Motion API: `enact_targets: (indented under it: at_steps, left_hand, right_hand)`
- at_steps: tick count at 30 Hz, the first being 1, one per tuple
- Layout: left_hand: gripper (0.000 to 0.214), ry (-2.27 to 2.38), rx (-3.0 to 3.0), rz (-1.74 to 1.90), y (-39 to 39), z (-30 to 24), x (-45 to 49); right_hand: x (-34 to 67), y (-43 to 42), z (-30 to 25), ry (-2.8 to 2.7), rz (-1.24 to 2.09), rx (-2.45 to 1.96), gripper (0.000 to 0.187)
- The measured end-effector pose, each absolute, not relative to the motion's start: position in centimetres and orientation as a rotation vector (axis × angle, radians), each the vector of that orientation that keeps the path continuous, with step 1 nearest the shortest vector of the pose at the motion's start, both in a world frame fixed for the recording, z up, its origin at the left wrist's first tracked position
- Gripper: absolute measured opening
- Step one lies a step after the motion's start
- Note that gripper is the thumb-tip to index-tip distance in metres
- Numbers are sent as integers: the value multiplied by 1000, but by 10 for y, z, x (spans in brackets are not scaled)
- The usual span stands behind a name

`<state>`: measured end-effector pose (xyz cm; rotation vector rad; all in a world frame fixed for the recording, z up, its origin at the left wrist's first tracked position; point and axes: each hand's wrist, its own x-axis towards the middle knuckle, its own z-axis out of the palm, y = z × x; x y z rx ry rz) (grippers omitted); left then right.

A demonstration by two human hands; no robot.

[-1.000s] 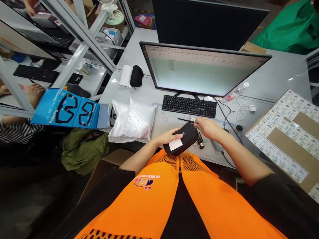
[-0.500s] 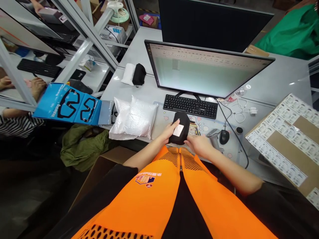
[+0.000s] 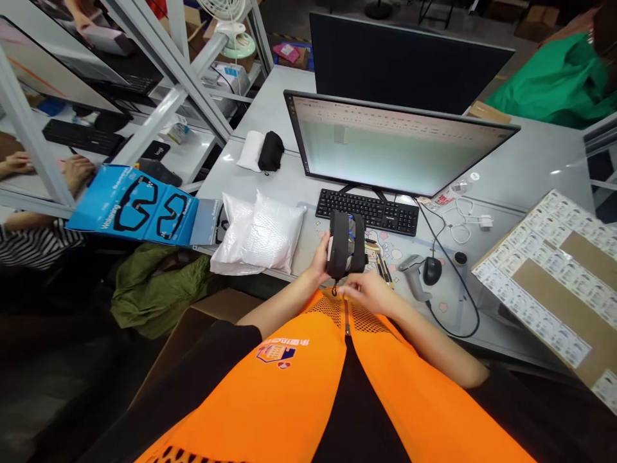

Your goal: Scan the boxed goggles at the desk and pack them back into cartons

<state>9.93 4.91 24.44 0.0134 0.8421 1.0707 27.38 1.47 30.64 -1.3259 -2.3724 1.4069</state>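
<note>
A black zippered case (image 3: 339,247), partly open along one side with grey and blue showing inside, is held above the desk mat. My left hand (image 3: 319,262) is wrapped round the case's left side. From its lower end hangs a small black zip pull. Just below the case and to its right is my right hand (image 3: 369,290), fingers bent and somewhat apart, with nothing visible in them. A keyboard (image 3: 369,211) lies right behind the case. White padded mailer bags (image 3: 272,231) lie to the left.
A monitor (image 3: 405,145) stands behind the keyboard. On the right are a mouse (image 3: 432,271), a barcode scanner (image 3: 413,276) and a label-covered cardboard sheet (image 3: 544,276). Leftward are a blue printed box (image 3: 139,206), a black case (image 3: 270,152) and a white roll-shaped item (image 3: 250,151). Another person's hands are at far left.
The black case has turned, so its white label no longer faces me and its opened side shows. My right hand has shifted slightly left and down, below the case.
</note>
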Motion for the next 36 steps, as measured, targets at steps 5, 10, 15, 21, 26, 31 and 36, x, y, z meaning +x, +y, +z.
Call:
enact_targets:
  at_steps: [5, 10, 15, 21, 26, 31, 36]
  left_hand:
    - [61, 842, 33, 1025, 34, 236, 86]
    - [66, 858, 173, 918, 15, 229, 92]
    - [85, 868, 463, 906, 6, 226, 84]
    - [70, 757, 311, 802, 0, 216, 68]
    - [63, 740, 256, 824, -3, 216, 67]
    - [63, 745, 314, 837, 1, 225, 80]
    - [64, 751, 280, 826, -1, 229, 89]
  right_hand:
    - [288, 24, 305, -1746, 1093, -1751, 45]
    - [273, 16, 272, -1769, 1155, -1667, 88]
    - [269, -2, 264, -1867, 873, -1589, 81]
    - [295, 11, 261, -1903, 902, -1438, 47]
    - [316, 29, 264, -1758, 1145, -1443, 40]
    - [303, 21, 273, -1913, 990, -1392, 39]
    - [290, 13, 275, -2136, 710, -1290, 28]
